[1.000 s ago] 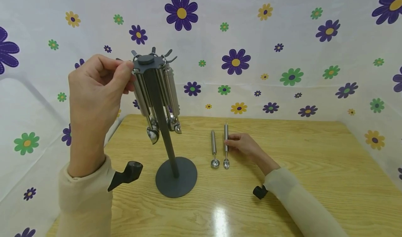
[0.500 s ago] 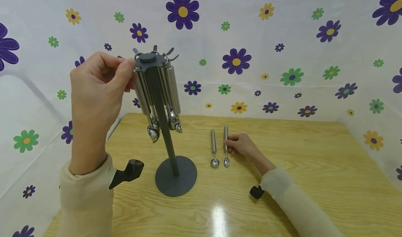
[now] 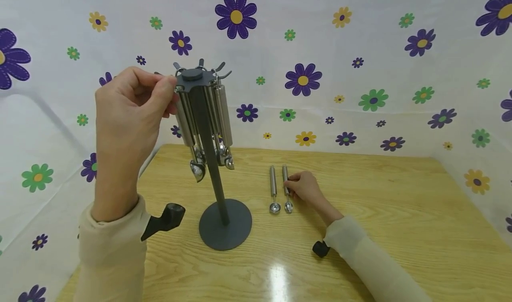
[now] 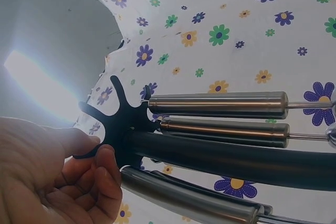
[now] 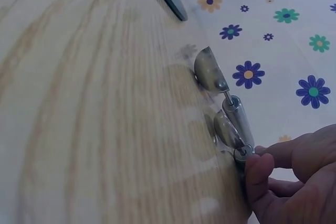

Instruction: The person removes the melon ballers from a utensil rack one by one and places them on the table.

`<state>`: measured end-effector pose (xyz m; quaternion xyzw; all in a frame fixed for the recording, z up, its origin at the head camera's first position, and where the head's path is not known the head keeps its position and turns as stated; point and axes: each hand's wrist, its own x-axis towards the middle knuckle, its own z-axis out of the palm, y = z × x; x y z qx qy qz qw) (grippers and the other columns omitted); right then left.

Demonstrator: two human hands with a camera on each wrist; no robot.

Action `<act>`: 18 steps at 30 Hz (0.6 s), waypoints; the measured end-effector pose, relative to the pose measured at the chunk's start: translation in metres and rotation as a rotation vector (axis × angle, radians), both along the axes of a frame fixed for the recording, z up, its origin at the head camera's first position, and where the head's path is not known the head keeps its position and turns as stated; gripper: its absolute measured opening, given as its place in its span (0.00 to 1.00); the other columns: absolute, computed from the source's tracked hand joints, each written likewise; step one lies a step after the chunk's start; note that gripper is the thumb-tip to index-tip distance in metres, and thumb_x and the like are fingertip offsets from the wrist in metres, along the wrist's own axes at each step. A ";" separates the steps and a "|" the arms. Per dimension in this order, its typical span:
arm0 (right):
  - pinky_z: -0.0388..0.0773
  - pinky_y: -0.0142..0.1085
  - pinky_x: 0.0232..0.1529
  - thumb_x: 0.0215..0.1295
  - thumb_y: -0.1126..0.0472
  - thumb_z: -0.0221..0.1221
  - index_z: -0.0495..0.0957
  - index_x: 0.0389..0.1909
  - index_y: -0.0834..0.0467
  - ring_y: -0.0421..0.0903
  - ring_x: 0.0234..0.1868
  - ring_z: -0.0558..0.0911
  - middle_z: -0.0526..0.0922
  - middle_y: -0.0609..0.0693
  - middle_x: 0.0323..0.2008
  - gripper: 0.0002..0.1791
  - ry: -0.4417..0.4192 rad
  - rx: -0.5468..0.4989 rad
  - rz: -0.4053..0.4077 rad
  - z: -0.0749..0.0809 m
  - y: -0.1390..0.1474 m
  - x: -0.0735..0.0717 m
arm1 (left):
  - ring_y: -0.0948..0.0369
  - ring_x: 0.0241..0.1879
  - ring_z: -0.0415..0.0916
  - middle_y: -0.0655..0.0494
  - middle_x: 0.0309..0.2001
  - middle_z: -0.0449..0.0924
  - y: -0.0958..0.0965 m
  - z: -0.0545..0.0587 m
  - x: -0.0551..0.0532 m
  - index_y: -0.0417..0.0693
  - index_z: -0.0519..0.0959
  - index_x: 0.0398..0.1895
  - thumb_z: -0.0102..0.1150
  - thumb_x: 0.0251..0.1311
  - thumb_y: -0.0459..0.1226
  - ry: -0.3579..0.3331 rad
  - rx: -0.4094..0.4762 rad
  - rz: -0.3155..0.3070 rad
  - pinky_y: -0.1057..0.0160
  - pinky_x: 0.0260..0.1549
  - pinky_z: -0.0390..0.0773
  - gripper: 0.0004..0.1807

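In the head view my left hand [image 3: 130, 109] pinches a hook at the top of a dark grey utensil stand [image 3: 218, 191]. The left wrist view shows thumb and forefinger on that hook [image 4: 86, 154]. Several steel-handled scoops [image 3: 198, 169] hang from the other hooks. To the right, a steel melon baller [image 3: 289, 207] lies on the table, its handle pinched between my right thumb and fingers. My right hand [image 3: 308, 188] comes in from its right side. Just left of it lies a second melon baller [image 3: 274, 208], roughly parallel, with a rounder bowl. Both bowls point toward me.
The stand's round base [image 3: 225, 237] rests on the wood-grain table [image 3: 380, 231], left of the two loose melon ballers. Behind the table and at its sides hangs a white flowered sheet [image 3: 260, 35].
My right hand has drawn the right melon baller a little left, nearer the other one, and its handle end has come slightly toward me. My left hand keeps its pinch on the stand.
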<state>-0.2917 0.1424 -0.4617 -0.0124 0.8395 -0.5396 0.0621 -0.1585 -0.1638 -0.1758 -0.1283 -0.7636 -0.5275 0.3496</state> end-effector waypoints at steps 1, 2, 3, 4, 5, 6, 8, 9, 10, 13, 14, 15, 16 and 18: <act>0.72 0.26 0.17 0.71 0.68 0.63 0.81 0.48 0.74 0.38 0.17 0.75 0.81 0.53 0.22 0.12 0.003 0.002 -0.003 0.000 0.000 0.000 | 0.58 0.29 0.79 0.52 0.31 0.83 0.000 0.000 0.000 0.45 0.83 0.40 0.61 0.73 0.38 -0.002 0.000 0.002 0.71 0.37 0.83 0.06; 0.72 0.27 0.17 0.71 0.68 0.63 0.81 0.49 0.74 0.39 0.18 0.75 0.81 0.54 0.23 0.13 0.006 0.004 -0.008 0.000 0.000 0.001 | 0.59 0.29 0.79 0.52 0.31 0.82 0.000 0.000 0.000 0.44 0.83 0.40 0.61 0.73 0.38 -0.003 -0.003 0.006 0.71 0.37 0.83 0.06; 0.73 0.27 0.18 0.71 0.68 0.64 0.80 0.50 0.75 0.39 0.19 0.76 0.82 0.55 0.25 0.14 0.009 0.005 -0.017 0.001 0.000 0.002 | 0.59 0.29 0.79 0.52 0.31 0.82 0.001 0.000 0.000 0.43 0.83 0.41 0.61 0.73 0.38 -0.005 -0.003 0.009 0.71 0.37 0.83 0.07; 0.73 0.27 0.19 0.71 0.67 0.64 0.80 0.51 0.75 0.39 0.20 0.77 0.83 0.55 0.27 0.15 0.013 0.005 -0.030 0.001 0.000 0.002 | 0.59 0.29 0.79 0.52 0.31 0.82 0.001 0.000 0.000 0.42 0.82 0.41 0.61 0.73 0.38 -0.006 -0.002 0.010 0.71 0.37 0.83 0.07; 0.74 0.27 0.21 0.71 0.66 0.64 0.79 0.52 0.74 0.39 0.23 0.77 0.83 0.56 0.30 0.16 0.017 0.001 -0.042 0.002 0.000 0.003 | 0.59 0.29 0.79 0.52 0.31 0.82 0.002 0.000 0.000 0.42 0.82 0.41 0.60 0.73 0.38 -0.004 0.000 0.009 0.71 0.37 0.83 0.07; 0.74 0.27 0.22 0.72 0.64 0.64 0.79 0.53 0.74 0.40 0.25 0.77 0.83 0.56 0.32 0.17 0.021 -0.004 -0.054 0.003 0.000 0.004 | 0.59 0.29 0.79 0.52 0.32 0.82 0.003 0.000 0.000 0.42 0.82 0.41 0.60 0.73 0.38 -0.002 0.005 0.007 0.70 0.37 0.83 0.07; 0.74 0.28 0.24 0.74 0.62 0.63 0.79 0.54 0.73 0.42 0.28 0.78 0.83 0.58 0.35 0.18 0.039 -0.015 -0.070 0.006 0.000 0.007 | 0.59 0.29 0.79 0.53 0.32 0.82 0.004 -0.001 -0.001 0.42 0.82 0.41 0.60 0.73 0.38 0.014 0.006 0.001 0.70 0.37 0.83 0.07; 0.75 0.29 0.26 0.75 0.61 0.62 0.79 0.54 0.73 0.44 0.29 0.78 0.83 0.59 0.36 0.18 0.051 -0.028 -0.072 0.010 -0.001 0.008 | 0.59 0.29 0.79 0.53 0.32 0.82 0.005 -0.001 -0.001 0.42 0.82 0.41 0.60 0.73 0.38 0.020 0.012 -0.002 0.70 0.37 0.83 0.07; 0.77 0.30 0.27 0.76 0.60 0.60 0.79 0.54 0.72 0.46 0.31 0.79 0.83 0.61 0.38 0.18 0.067 -0.037 -0.061 0.014 -0.002 0.010 | 0.59 0.29 0.79 0.53 0.32 0.82 0.005 -0.001 -0.001 0.42 0.82 0.41 0.60 0.73 0.38 0.025 0.018 -0.003 0.70 0.37 0.83 0.07; 0.83 0.38 0.35 0.79 0.58 0.57 0.80 0.54 0.71 0.51 0.34 0.82 0.84 0.66 0.41 0.18 0.113 -0.082 0.013 0.031 -0.006 0.014 | 0.59 0.29 0.80 0.53 0.32 0.82 0.006 -0.001 -0.001 0.43 0.83 0.41 0.60 0.73 0.38 0.036 0.022 0.014 0.69 0.37 0.83 0.07; 0.84 0.41 0.39 0.79 0.58 0.56 0.80 0.55 0.70 0.51 0.36 0.83 0.84 0.65 0.42 0.18 0.121 -0.100 0.043 0.038 -0.008 0.016 | 0.59 0.29 0.80 0.53 0.31 0.82 0.006 -0.002 -0.001 0.43 0.83 0.40 0.61 0.73 0.38 0.036 0.025 0.023 0.69 0.37 0.83 0.07; 0.85 0.44 0.42 0.80 0.57 0.56 0.80 0.55 0.69 0.51 0.38 0.84 0.84 0.66 0.44 0.18 0.129 -0.115 0.074 0.046 -0.010 0.019 | 0.59 0.29 0.80 0.53 0.31 0.82 0.006 -0.002 -0.001 0.44 0.84 0.40 0.61 0.73 0.38 0.038 0.027 0.029 0.69 0.36 0.82 0.07; 0.85 0.46 0.45 0.80 0.57 0.56 0.80 0.56 0.68 0.51 0.39 0.84 0.84 0.65 0.44 0.18 0.139 -0.127 0.111 0.055 -0.012 0.021 | 0.59 0.29 0.80 0.53 0.31 0.82 0.005 -0.003 -0.001 0.43 0.84 0.41 0.61 0.73 0.39 0.047 0.026 0.035 0.69 0.36 0.82 0.08; 0.84 0.48 0.48 0.80 0.55 0.56 0.80 0.56 0.66 0.50 0.40 0.84 0.84 0.63 0.45 0.18 0.154 -0.150 0.171 0.073 -0.016 0.025 | 0.59 0.29 0.80 0.54 0.30 0.82 0.005 -0.004 -0.001 0.43 0.84 0.41 0.61 0.73 0.39 0.059 0.035 0.041 0.69 0.35 0.82 0.08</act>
